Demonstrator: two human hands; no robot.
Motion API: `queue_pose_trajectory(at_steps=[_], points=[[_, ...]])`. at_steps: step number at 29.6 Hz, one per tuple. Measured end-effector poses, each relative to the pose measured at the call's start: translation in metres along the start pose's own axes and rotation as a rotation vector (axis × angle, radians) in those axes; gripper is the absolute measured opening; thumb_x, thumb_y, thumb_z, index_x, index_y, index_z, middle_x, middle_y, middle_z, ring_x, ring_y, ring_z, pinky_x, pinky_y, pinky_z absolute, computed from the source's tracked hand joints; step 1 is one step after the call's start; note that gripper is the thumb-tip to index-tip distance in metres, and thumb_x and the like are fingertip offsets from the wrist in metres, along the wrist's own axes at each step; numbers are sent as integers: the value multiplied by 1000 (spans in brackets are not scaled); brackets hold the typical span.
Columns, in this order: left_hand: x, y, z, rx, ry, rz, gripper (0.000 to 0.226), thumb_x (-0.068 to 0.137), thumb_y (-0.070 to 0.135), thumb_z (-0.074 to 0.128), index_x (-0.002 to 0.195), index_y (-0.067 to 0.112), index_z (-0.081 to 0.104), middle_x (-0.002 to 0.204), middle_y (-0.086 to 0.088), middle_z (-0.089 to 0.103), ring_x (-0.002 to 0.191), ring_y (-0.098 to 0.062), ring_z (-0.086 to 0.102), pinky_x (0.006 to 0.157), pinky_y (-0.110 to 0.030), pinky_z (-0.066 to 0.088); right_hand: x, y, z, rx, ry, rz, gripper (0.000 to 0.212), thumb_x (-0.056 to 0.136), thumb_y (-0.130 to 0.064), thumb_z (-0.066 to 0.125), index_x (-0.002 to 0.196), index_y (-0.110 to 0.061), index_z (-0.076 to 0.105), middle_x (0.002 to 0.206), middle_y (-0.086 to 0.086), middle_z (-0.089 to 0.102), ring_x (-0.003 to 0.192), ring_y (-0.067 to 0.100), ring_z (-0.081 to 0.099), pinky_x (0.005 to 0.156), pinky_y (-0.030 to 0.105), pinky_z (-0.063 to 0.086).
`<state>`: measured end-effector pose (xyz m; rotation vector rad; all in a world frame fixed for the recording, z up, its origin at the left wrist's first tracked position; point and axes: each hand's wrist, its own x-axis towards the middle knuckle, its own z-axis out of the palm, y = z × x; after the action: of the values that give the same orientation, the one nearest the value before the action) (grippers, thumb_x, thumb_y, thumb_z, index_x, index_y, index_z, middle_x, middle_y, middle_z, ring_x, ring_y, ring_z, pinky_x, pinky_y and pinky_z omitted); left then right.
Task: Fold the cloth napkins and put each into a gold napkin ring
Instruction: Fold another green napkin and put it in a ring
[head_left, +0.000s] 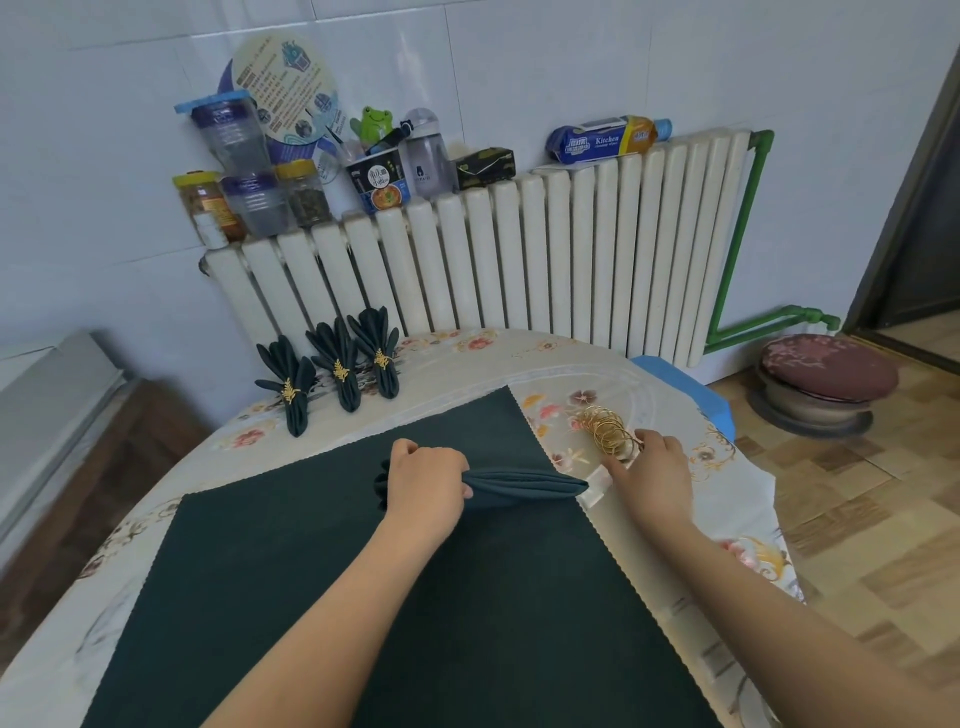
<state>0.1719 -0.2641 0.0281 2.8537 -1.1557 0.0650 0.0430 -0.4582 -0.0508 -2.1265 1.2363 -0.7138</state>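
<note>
- We see a round bench (467, 358) under a pale flowered cover, standing against a white radiator (519, 249) on a tiled wall.
- A large dark teal cloth napkin (363, 597) lies spread flat over most of the bench; its edges are cut in small zigzags and one corner points toward the radiator.
- On top of that flat cloth lies a pleated napkin (524, 487) of the same dark teal, gathered into a narrow bundle whose long folds run left to right and taper to a blunt end at the flat cloth's right edge.
- Our left hand (426, 483) grips the pleated napkin near its left end, fingers curled around it; a short tuft of folds sticks out to the left of the fist.
- Our right hand (657, 467) rests on the bench just right of the napkin's tip, its fingertips touching the nearest of the rings; we cannot tell whether it pinches that ring or only touches it.
- A cluster of gold napkin rings (608, 428), thin wire hoops lying overlapped, sits on the bare cover beside the right hand.
- At the far left of the bench, three finished napkins (337, 364) lie side by side, each cinched at the waist by a gold ring with a leaf ornament so that the folds fan out above and below.
- On top of the radiator stand jars (249, 202), a green frog figure (374, 124) and a blue pack of kitchen wipes (602, 137).
</note>
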Motion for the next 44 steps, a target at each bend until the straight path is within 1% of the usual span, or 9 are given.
queue_pose_trajectory(at_steps=[3,6,8,17,24,32,39,41,44], points=[[-13,-3,-7,-38,-17,-19,22,96,12,47,97,27,64,98,5,70,99,-17,37,82,-23,15,-21,-2,-18,203,-31,-21,47,81,-33,70,120,-11,57,115,8,56,103,23,54,87,34,44],[-26,-9,-11,-56,-49,-32,16,97,21,51,102,23,66,102,4,69,114,-23,39,94,-25,20,-44,-9,-36,357,-129,-81,45,81,-31,72,122,-18,56,117,0,55,97,13,56,82,23,46],[-41,-12,-17,-66,-56,-44,19,96,26,52,107,22,67,104,2,69,113,-24,42,100,-27,21,-63,-15,-49,399,-242,-128,44,80,-28,73,121,-22,57,116,-5,55,97,9,57,80,18,45],[-103,-31,-21,-258,-91,-135,19,88,36,63,106,32,68,104,9,67,125,-30,28,96,-29,27,-132,-36,-70,225,-507,-276,39,74,-29,78,105,-31,56,101,-12,62,94,7,58,84,21,46],[-134,-24,-40,-175,-113,-46,21,90,33,61,110,31,68,113,9,66,136,-30,17,114,-36,12,-174,-72,-79,-155,-447,-524,40,73,-47,74,106,-34,55,99,-11,60,88,9,52,70,21,40],[-146,-29,-41,-200,-141,46,13,85,36,66,97,37,69,96,18,61,132,-27,26,114,-39,10,-203,-87,-74,-101,-509,-539,40,73,-43,75,103,-28,54,98,-7,62,85,10,54,67,21,40],[-157,-30,-47,-107,-174,172,16,86,31,66,100,34,70,116,16,61,130,-15,34,115,-44,-5,-225,-87,-70,-122,-505,-500,41,73,-47,74,98,-28,48,97,-6,59,84,10,53,69,21,44],[-163,-26,-43,-18,-111,248,19,87,26,64,103,34,70,129,12,51,132,-13,28,115,-45,-9,-232,-85,-67,-146,-520,-472,43,73,-51,72,96,-28,44,95,-7,58,83,10,53,67,22,43],[-176,-26,-25,-23,4,197,34,88,19,60,118,34,62,147,5,29,139,-18,13,115,-40,-7,-241,-81,-60,-150,-522,-448,40,79,-57,63,95,-26,43,91,-9,60,80,11,56,66,25,44]])
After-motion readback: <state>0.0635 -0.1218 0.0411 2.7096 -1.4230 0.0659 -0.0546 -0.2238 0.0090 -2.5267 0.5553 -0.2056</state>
